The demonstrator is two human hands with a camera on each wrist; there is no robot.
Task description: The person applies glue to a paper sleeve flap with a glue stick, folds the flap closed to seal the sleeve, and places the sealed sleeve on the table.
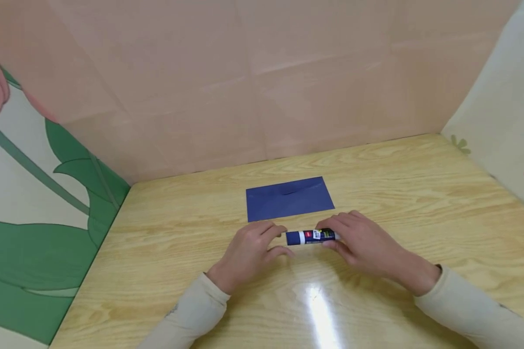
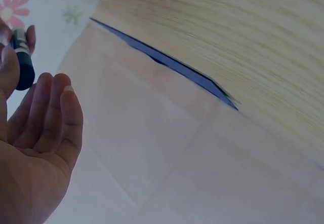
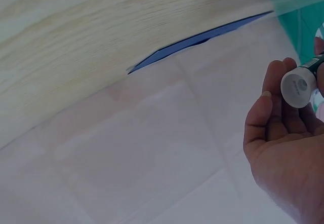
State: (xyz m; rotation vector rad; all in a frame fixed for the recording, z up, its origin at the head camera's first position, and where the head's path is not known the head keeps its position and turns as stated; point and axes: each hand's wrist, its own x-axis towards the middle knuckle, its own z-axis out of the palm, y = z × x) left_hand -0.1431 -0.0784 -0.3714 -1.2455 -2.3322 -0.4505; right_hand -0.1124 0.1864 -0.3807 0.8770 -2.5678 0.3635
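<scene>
A glue stick (image 1: 314, 236) with a dark blue cap, a white band and a printed label lies sideways between the two hands. Its right end is held by my right hand (image 1: 367, 242), thumb below and fingers above; the white base (image 3: 297, 88) shows in the right wrist view. At the cap end, my left hand (image 1: 249, 249) has its thumb and fingers spread apart, with no grip on the cap visible. Past the hands lies a blue envelope (image 1: 288, 199), flap side up, flat on the wooden table.
The wood-grain table (image 1: 179, 232) meets a pinkish covered wall (image 1: 262, 87) at the back. A panel with green leaves (image 1: 39, 252) stands on the left, and a pale panel with orange petals (image 1: 506, 111) on the right. Light glares off the table's front.
</scene>
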